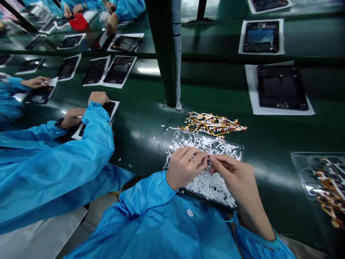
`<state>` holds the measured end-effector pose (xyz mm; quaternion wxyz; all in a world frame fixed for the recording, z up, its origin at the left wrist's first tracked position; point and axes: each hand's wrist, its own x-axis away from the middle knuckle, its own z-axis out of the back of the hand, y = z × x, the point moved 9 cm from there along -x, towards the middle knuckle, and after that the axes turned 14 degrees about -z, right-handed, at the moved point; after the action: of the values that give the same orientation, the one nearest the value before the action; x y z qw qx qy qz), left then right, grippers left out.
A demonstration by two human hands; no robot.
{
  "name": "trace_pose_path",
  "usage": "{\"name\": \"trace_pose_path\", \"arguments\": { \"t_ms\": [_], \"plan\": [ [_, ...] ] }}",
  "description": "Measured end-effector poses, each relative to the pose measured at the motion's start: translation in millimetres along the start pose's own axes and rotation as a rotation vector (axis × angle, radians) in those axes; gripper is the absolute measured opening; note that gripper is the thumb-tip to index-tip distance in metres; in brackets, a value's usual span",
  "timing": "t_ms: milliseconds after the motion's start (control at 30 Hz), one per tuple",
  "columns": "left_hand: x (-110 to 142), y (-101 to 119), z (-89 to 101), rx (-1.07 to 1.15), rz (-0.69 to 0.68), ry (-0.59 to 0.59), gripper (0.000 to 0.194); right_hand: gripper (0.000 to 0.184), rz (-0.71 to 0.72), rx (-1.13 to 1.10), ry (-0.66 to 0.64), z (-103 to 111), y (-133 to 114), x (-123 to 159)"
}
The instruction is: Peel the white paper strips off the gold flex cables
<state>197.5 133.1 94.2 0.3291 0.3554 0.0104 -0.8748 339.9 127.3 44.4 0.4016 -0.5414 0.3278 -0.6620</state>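
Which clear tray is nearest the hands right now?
The white-strip tray, directly below the left hand and right hand; the other tray, at the right edge, stands apart and holds orange-and-white strips.

A green bench [269,144] bears trays [306,172], orange strips [212,124], white sheets [252,88].

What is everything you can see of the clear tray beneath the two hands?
The clear tray is rectangular, with rounded corners and a thin rim, and looks like plastic. It lies on the green work surface in front of the person, holding many loose white strips. The left hand and right hand are over it, hiding part; whether they touch it is unclear. A pile of orange-and-white pieces lies by its far edge.
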Motion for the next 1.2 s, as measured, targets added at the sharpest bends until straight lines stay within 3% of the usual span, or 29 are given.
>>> {"name": "trace_pose_path", "arguments": {
  "t_ms": [167,300,367,433,500,700,900,1033,1200],
  "plan": [
    [3.0,-13.5,-1.3,0.045,0.072,-0.006,0.008,0.031,-0.027,0.075,0.009,11.1,10.6,-1.4],
    [14.7,-39.9,-18.8,0.562,0.362,-0.064,0.02,0.029,-0.012,0.162,0.044,24.8,13.8,-2.4],
    [17.4,-39.4,-32.4,0.836,0.472,-0.12,0.031,0.029,0.001,0.183,0.003,20.9,12.2,-3.0],
    [13.9,-37.1,-36.9,0.936,0.505,-0.133,0.021,0.029,0.018,0.18,-0.037,15.1,9.4,-2.7],
    [8.3,-40.4,-33.8,0.915,0.512,-0.097,0.012,0.028,0.032,0.179,-0.059,11.3,7.9,-1.2],
    [0.5,-57.3,-16.1,0.861,0.521,0.012,0.012,0.031,-0.013,0.192,-0.097,13.2,22.4,0.8],
    [-3.7,-44.1,-8.2,0.913,0.39,0.022,0.012,0.031,-0.033,0.148,-0.196,2.2,27.4,-6.7],
    [-5.3,-50.1,-0.2,0.889,0.359,0.046,0.013,0.033,-0.057,0.197,-0.204,-0.1,26.3,-9.9],
    [3.8,-60.6,20.7,0.518,0.413,0.192,0.018,0.034,-0.017,0.178,-0.125,6.0,21.8,-7.3]
  ]
}}
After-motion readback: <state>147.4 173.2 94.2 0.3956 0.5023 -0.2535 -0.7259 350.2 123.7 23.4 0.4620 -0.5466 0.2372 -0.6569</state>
